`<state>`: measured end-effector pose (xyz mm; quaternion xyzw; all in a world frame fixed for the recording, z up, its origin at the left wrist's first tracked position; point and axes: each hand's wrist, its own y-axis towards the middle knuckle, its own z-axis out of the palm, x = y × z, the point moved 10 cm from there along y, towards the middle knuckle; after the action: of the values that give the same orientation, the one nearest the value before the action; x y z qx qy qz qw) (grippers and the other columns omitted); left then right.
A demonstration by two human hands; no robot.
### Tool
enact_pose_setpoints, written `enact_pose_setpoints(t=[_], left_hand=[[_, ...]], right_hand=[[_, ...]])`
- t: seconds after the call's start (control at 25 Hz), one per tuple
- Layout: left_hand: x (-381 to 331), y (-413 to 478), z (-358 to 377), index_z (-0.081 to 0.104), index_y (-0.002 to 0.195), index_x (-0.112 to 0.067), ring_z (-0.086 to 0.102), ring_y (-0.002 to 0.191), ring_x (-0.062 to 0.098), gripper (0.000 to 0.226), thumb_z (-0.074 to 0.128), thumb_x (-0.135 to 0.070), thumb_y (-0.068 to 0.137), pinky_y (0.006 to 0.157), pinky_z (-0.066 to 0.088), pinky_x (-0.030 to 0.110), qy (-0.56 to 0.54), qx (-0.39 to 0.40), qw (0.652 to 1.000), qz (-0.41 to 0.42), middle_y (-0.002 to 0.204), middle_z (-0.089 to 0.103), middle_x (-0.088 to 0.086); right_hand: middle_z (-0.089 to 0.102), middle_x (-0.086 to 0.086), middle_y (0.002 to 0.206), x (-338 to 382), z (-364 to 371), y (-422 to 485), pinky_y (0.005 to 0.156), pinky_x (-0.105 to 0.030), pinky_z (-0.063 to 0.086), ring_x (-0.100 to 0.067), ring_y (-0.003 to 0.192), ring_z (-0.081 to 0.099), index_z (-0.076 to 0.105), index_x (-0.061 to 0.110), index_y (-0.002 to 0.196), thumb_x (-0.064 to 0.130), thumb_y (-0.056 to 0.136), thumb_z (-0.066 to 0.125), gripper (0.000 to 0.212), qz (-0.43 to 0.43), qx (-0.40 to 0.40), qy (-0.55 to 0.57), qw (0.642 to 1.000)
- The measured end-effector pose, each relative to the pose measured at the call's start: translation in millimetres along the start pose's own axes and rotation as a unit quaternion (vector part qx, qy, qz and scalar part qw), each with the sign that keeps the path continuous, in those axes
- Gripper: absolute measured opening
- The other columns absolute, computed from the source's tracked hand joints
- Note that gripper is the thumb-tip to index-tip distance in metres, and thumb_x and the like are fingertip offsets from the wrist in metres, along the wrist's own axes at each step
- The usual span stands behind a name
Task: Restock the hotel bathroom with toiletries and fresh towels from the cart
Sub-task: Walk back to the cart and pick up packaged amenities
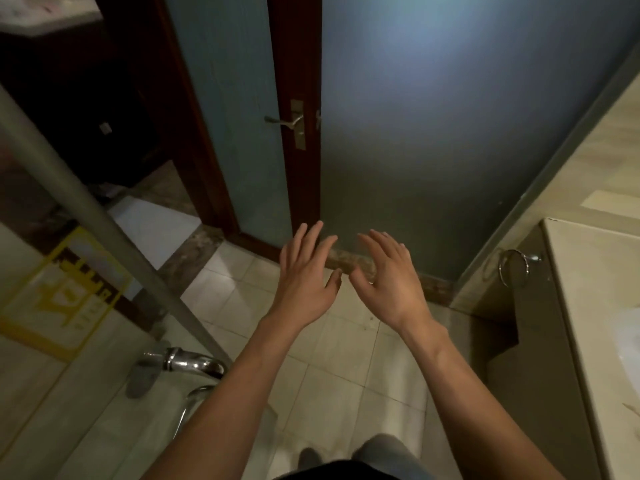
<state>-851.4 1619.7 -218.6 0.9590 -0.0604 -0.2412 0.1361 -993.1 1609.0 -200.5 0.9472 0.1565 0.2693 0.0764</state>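
At the door: a frosted door (450, 133) rises from the tiled floor (329, 358); a lever (284, 121) sits on its dark wooden stile
Left hand (304, 275): raised before the door's foot, back up; fingers straight and spread; holds nothing
Right hand (391, 278): just beside the left, thumbs near but apart; fingers loosely bent and spread; holds nothing
Table (588, 289): beige, at the right edge; a metal ring (514, 266) hangs on its end face; something white (628, 330), blurred, lies on top
Left side: a grey post (86, 202) slants across a glass pane (27, 341) bearing a yellow sign (65, 289); a chrome fitting (194, 362) below
Towels, toiletries, cart: cannot tell where they are
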Motion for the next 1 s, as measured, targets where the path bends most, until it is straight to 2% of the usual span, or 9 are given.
enact_pose_setpoints(t=[0.12,0.28,0.48,0.68,0.84,1.0], left_hand=[[23,20,-2,0.032,0.153,-0.03,-0.006,0.154,0.017,0.06,0.055,-0.043,0.099,0.123,0.002,0.046,0.038,-0.012,0.999,-0.026,0.168,0.009,-0.003],[65,53,4,0.027,0.155,-0.033,-0.007,0.154,0.02,0.063,0.049,-0.05,0.098,0.125,0.0,0.047,0.071,-0.022,0.992,-0.106,0.168,0.008,0.001],[112,122,12,0.032,0.155,-0.03,0.002,0.155,0.025,0.061,0.047,-0.051,0.1,0.124,0.006,0.05,0.103,-0.041,0.981,-0.157,0.168,0.013,0.003],[152,190,21,0.024,0.157,-0.033,-0.007,0.154,0.019,0.063,0.035,-0.057,0.101,0.121,-0.011,0.041,0.115,-0.037,0.968,-0.222,0.169,0.003,-0.001],[177,229,14,0.026,0.157,-0.03,-0.004,0.154,0.02,0.062,0.041,-0.052,0.101,0.123,-0.006,0.046,0.129,-0.064,0.956,-0.255,0.169,0.006,0.0],[229,248,3,0.028,0.156,-0.032,-0.001,0.154,0.021,0.06,0.043,-0.048,0.1,0.122,-0.009,0.048,0.146,-0.07,0.934,-0.317,0.167,0.012,-0.001]], right_hand=[[0.032,0.003,0.161,1,11,34,0.124,-0.038,0.006,-0.015,0.153,0.016,0.038,0.027,0.152,0.043,0.097,0.046,0.058,-0.016,0.015,0.005,1.0],[0.03,0.002,0.163,11,38,94,0.126,-0.039,0.006,-0.016,0.153,0.015,0.036,0.027,0.154,0.043,0.098,0.045,0.059,-0.061,0.053,0.015,0.997],[0.03,0.001,0.163,6,80,186,0.126,-0.04,0.007,-0.017,0.153,0.016,0.038,0.024,0.153,0.042,0.098,0.048,0.059,-0.118,0.103,0.048,0.986],[0.032,-0.003,0.162,11,101,277,0.125,-0.044,0.011,-0.021,0.152,0.018,0.039,0.021,0.153,0.04,0.099,0.052,0.058,-0.198,0.156,0.07,0.965],[0.032,-0.005,0.162,22,120,336,0.124,-0.048,0.013,-0.023,0.152,0.018,0.035,0.02,0.154,0.041,0.101,0.052,0.06,-0.27,0.189,0.06,0.942],[0.025,-0.005,0.165,53,151,387,0.125,-0.046,0.007,-0.02,0.155,0.011,0.035,0.017,0.155,0.036,0.101,0.053,0.06,-0.316,0.191,0.071,0.927]])
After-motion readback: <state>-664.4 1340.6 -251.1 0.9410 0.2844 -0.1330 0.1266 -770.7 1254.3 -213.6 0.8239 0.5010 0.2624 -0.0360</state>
